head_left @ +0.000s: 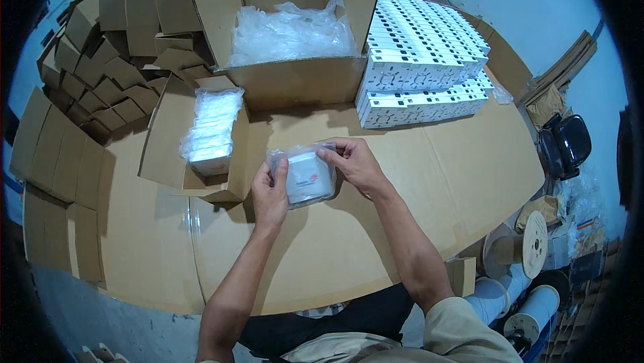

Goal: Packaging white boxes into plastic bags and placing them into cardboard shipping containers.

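Between my two hands is a flat white box in a clear plastic bag (310, 179), held just above the cardboard-covered table. My left hand (270, 195) grips its left edge, thumb on top. At the upper right corner, my right hand (355, 164) pinches the plastic between thumb and fingers. To the left stands an open cardboard carton (238, 162) with a row of similar bagged white boxes (213, 128) packed in it. Behind, a large open carton (295, 84) holds a heap of clear plastic bags (292, 34).
Stacked white boxes (422, 71) with printed black patterns fill the back right of the table. Many empty brown cartons (127, 47) are piled at the back left, more along the left edge (54, 162). Cable spools (534, 245) and a black chair (565, 145) stand beyond the right edge.
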Available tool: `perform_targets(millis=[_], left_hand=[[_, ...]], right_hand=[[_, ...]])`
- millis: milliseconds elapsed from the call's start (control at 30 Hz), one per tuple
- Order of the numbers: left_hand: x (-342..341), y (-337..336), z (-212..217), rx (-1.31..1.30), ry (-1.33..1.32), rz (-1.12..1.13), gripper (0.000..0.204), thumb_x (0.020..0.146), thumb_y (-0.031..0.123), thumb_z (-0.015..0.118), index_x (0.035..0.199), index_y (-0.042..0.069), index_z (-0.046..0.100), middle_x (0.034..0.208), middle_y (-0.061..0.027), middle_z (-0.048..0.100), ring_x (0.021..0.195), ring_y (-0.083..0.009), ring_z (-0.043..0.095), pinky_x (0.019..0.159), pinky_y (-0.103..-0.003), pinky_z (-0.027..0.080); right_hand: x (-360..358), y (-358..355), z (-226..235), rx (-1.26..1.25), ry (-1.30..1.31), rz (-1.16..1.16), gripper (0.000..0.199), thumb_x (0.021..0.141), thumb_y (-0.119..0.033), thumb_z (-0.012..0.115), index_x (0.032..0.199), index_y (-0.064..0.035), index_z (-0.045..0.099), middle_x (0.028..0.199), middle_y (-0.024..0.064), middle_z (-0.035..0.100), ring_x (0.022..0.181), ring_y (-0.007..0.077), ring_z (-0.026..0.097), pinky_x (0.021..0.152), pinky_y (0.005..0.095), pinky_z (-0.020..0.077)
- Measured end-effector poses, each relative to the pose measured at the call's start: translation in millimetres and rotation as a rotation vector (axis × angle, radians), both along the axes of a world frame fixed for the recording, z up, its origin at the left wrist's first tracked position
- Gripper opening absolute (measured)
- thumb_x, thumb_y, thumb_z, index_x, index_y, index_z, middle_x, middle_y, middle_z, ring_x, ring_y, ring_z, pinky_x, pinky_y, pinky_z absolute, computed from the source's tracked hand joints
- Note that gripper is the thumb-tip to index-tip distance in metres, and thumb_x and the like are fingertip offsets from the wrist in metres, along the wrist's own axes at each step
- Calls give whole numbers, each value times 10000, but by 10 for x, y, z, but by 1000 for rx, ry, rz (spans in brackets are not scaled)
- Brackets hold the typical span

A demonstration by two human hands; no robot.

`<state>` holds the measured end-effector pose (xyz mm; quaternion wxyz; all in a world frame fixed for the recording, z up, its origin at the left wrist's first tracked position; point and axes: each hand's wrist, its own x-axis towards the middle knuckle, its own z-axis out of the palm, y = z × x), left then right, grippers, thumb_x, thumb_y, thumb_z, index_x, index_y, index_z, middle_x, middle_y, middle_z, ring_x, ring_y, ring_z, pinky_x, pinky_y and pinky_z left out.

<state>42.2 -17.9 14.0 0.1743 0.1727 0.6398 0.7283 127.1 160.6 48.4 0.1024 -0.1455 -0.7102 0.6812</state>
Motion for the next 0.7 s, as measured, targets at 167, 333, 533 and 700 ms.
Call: perform_targets(millis=[167,333,533,700], left_hand=[[-49,43,78,89,-67,32,312,1046,257,580,1128,-18,702,995,-31,694,892,-83,597,818,-259,487],[-112,27,194,119,16,-14,331,1054,266,563,1116,-17,722,996,-36,706,907,-87,602,833,-256,486],[-145,-9,309,81,81,-12,354,1061,281,551,1103,-25,724,979,-30,713,920,-96,607,851,-263,483],[-168,29,208,107,94,-26,356,1066,278,541,1069,-25,727,989,-30,713,935,-101,603,851,-269,485]], right_hand=[[-18,16,-110,24,97,-76,281,993,-215,666,1098,34,744,922,29,738,838,77,614,749,272,513],[-9,48,-100,1,225,-80,279,1002,-207,654,1112,34,741,952,38,745,871,83,625,786,275,521],[0,8,-4,-2,261,-53,287,1009,-197,639,1131,47,730,1025,69,751,950,111,650,876,286,526],[-2,22,-29,-35,274,-35,284,1009,-190,638,1139,46,728,1072,92,747,994,129,653,909,297,524]])
